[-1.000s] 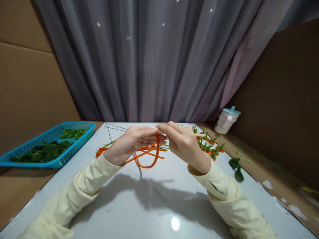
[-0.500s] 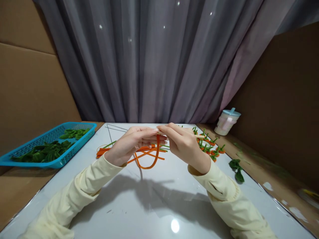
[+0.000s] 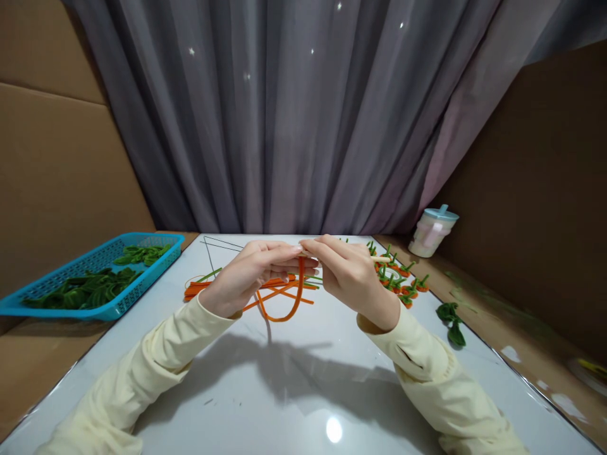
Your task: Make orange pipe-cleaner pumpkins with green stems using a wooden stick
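The left hand (image 3: 258, 268) and right hand (image 3: 353, 275) meet fingertip to fingertip over the middle of the surface (image 3: 265, 417), both pinching: the left on an orange pipe cleaner (image 3: 300, 291), the right on a stick (image 3: 380, 259). They seem raised so the pipe cleaner can loop down freely. One blue basket (image 3: 121, 305) at left keeps two green heaps together; at far right stands one cup (image 3: 430, 235). The orange-and-green pieces (image 3: 408, 291) are too crowded to count.
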A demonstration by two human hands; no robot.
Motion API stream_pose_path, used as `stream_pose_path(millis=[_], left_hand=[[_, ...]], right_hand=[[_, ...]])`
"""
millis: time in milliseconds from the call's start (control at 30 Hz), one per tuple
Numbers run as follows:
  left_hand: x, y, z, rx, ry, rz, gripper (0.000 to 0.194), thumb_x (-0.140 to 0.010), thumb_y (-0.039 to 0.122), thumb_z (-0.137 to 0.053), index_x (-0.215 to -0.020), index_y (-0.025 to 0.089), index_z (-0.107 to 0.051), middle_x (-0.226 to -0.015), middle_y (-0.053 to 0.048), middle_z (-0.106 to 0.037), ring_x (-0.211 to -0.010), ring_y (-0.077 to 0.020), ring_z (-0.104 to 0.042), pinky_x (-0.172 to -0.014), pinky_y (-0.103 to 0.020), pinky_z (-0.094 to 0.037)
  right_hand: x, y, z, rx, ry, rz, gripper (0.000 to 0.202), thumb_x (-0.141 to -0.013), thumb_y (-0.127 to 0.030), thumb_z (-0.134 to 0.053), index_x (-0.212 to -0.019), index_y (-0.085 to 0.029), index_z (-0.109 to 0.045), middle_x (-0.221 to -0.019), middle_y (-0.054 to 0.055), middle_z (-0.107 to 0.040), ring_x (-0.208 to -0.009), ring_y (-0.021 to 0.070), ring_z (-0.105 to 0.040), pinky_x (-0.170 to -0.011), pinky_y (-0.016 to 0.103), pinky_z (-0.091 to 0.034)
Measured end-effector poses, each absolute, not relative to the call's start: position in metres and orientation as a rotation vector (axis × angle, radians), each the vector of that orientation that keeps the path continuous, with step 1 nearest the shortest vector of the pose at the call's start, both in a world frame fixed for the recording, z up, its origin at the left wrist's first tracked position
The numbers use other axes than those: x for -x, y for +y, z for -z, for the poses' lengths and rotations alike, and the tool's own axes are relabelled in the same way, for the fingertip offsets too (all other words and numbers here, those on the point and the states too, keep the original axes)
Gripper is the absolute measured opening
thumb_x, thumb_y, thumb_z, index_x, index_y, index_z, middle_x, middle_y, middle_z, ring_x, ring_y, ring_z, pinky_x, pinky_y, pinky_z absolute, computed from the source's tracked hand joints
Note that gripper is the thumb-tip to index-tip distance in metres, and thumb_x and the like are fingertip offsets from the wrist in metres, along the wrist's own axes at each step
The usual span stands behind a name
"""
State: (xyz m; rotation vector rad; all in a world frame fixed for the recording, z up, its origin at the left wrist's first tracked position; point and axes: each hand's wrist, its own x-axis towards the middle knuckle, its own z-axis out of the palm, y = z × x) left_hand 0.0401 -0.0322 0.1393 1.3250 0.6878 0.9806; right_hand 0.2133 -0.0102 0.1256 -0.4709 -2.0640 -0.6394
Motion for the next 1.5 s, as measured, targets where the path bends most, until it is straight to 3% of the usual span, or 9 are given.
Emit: stream_pose_path(millis=[333, 567, 700, 933, 1067, 1167, 1367, 1500], left_hand=[[-0.040, -0.030, -0.139, -1.366, 0.674, -0.994, 0.021, -0.083, 0.028, -0.059, -0.093, 0.014, -0.071, -0.090, -0.009, -0.073, -0.085, -0.0208, -0.067, -0.083, -0.033, -0.048], [-0.038, -0.026, -0.134, -1.628, 0.811, -1.208, 0.023, -0.080, 0.034, -0.062, -0.093, 0.017, -0.071, -0.089, -0.006, -0.073, -0.082, -0.0187, -0.066, -0.076, -0.027, -0.047], [-0.038, -0.023, -0.135, -1.711, 0.886, -1.281, 0.028, -0.081, 0.039, -0.060, -0.091, 0.016, -0.072, -0.086, -0.006, -0.073, -0.081, -0.0183, -0.065, -0.074, -0.027, -0.047], [-0.039, -0.021, -0.135, -1.756, 0.932, -1.302, 0.031, -0.079, 0.041, -0.061, -0.092, 0.014, -0.071, -0.089, -0.006, -0.072, -0.085, -0.0190, -0.064, -0.077, -0.027, -0.048], [-0.038, -0.019, -0.133, -1.762, 0.916, -1.285, 0.033, -0.081, 0.043, -0.059, -0.092, 0.015, -0.071, -0.087, -0.005, -0.072, -0.082, -0.0179, -0.064, -0.075, -0.025, -0.047], [-0.038, -0.018, -0.132, -1.741, 0.914, -1.270, 0.033, -0.081, 0.044, -0.059, -0.092, 0.015, -0.071, -0.088, -0.005, -0.072, -0.082, -0.0178, -0.064, -0.071, -0.024, -0.046], [-0.039, -0.021, -0.135, -1.556, 0.744, -1.120, 0.036, -0.084, 0.044, -0.055, -0.097, 0.014, -0.071, -0.096, -0.009, -0.071, -0.089, -0.0207, -0.064, -0.089, -0.033, -0.044], [-0.039, -0.022, -0.135, -1.607, 0.769, -1.160, 0.033, -0.082, 0.042, -0.058, -0.098, 0.016, -0.071, -0.098, -0.007, -0.071, -0.095, -0.0217, -0.062, -0.091, -0.033, -0.042]], right_hand=[[-0.215, -0.009, -0.124, 0.459, -2.062, 0.588, 0.031, -0.078, 0.002, -0.035, -0.090, -0.014, -0.059, -0.074, 0.004, -0.063, -0.060, 0.0108, -0.057, -0.051, 0.020, -0.039], [-0.217, -0.007, -0.131, 0.475, -2.130, 0.332, 0.023, -0.090, -0.009, -0.040, -0.103, -0.011, -0.059, -0.086, 0.008, -0.066, -0.072, 0.0130, -0.061, -0.060, 0.022, -0.046], [-0.218, -0.006, -0.136, 0.536, -2.091, 0.221, 0.017, -0.089, -0.015, -0.049, -0.100, -0.010, -0.060, -0.084, 0.008, -0.066, -0.069, 0.0121, -0.060, -0.060, 0.021, -0.047], [-0.219, -0.005, -0.138, 0.652, -2.158, -0.066, 0.012, -0.085, -0.012, -0.054, -0.091, -0.012, -0.064, -0.074, 0.002, -0.066, -0.061, 0.0086, -0.058, -0.054, 0.017, -0.042], [-0.219, -0.007, -0.139, 0.620, -2.157, -0.029, 0.020, -0.086, -0.013, -0.054, -0.102, -0.013, -0.065, -0.074, 0.002, -0.064, -0.059, 0.0079, -0.055, -0.053, 0.018, -0.041], [-0.219, -0.007, -0.138, 0.558, -2.155, 0.019, 0.020, -0.088, -0.013, -0.050, -0.098, -0.015, -0.067, -0.077, 0.003, -0.064, -0.061, 0.0078, -0.054, -0.052, 0.018, -0.041], [-0.217, -0.005, -0.133, 0.505, -2.047, 0.140, 0.020, -0.089, -0.014, -0.049, -0.098, -0.015, -0.067, -0.087, 0.006, -0.058, -0.055, 0.0067, -0.047, -0.050, 0.021, -0.041], [-0.215, -0.007, -0.132, 0.478, -2.028, 0.196, 0.019, -0.089, -0.013, -0.049, -0.095, -0.016, -0.067, -0.088, 0.006, -0.055, -0.051, 0.0056, -0.040, -0.048, 0.023, -0.038]])
